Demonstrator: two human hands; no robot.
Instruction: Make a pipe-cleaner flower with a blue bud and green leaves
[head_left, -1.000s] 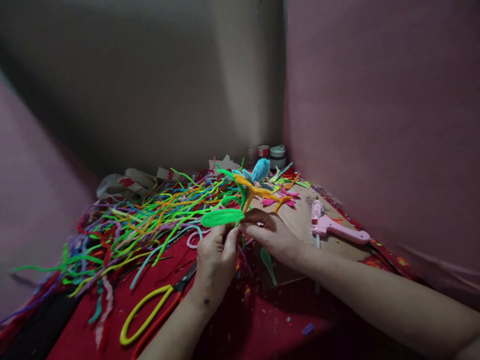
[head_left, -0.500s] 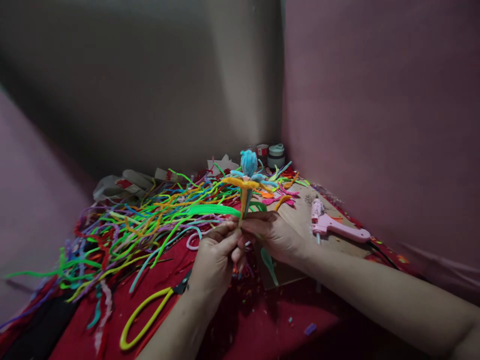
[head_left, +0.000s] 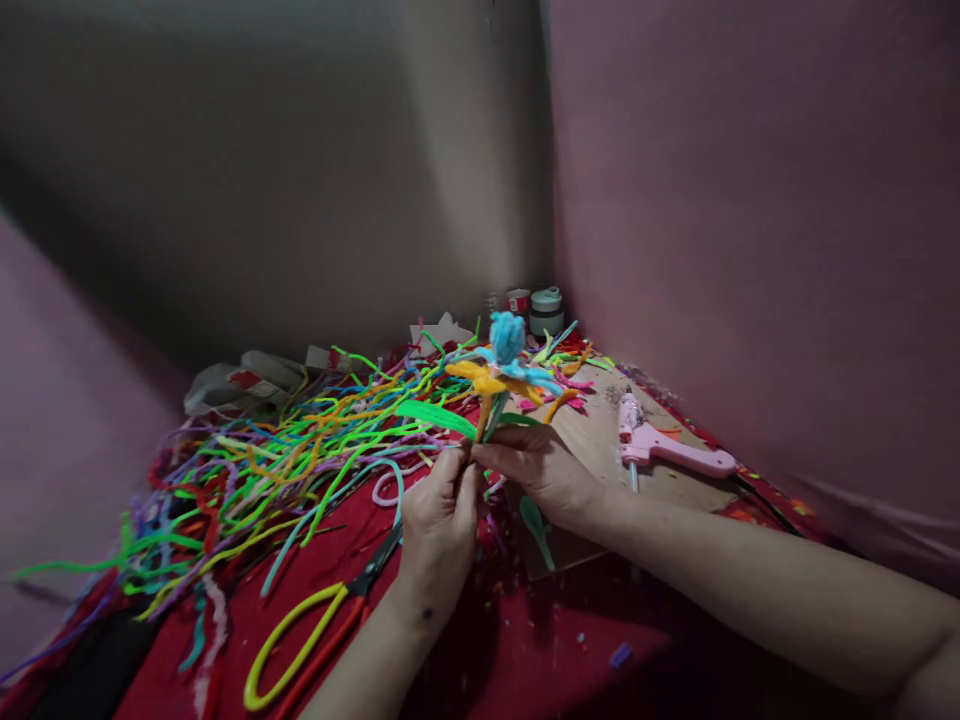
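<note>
Both of my hands pinch the stem of a pipe-cleaner flower point(head_left: 501, 362) with a fuzzy blue head, orange petals and a green leaf point(head_left: 435, 417) sticking out to the left. My left hand point(head_left: 439, 528) grips the stem from below, fingers closed around it. From the right, my right hand point(head_left: 541, 468) holds the same stem just under the petals. The flower stands upright above the red table point(head_left: 525, 650).
A big tangle of coloured pipe cleaners point(head_left: 255, 455) covers the table's left. Yellow-handled scissors point(head_left: 315, 630) lie near my left forearm. A pink glue gun point(head_left: 667, 450) rests on a cardboard sheet point(head_left: 600, 430) at right. Small jars point(head_left: 536, 305) stand in the corner.
The flower has been turned in my fingers: the blue head swung from right to upright, and the green leaf shifted. Both hands stayed on the stem.
</note>
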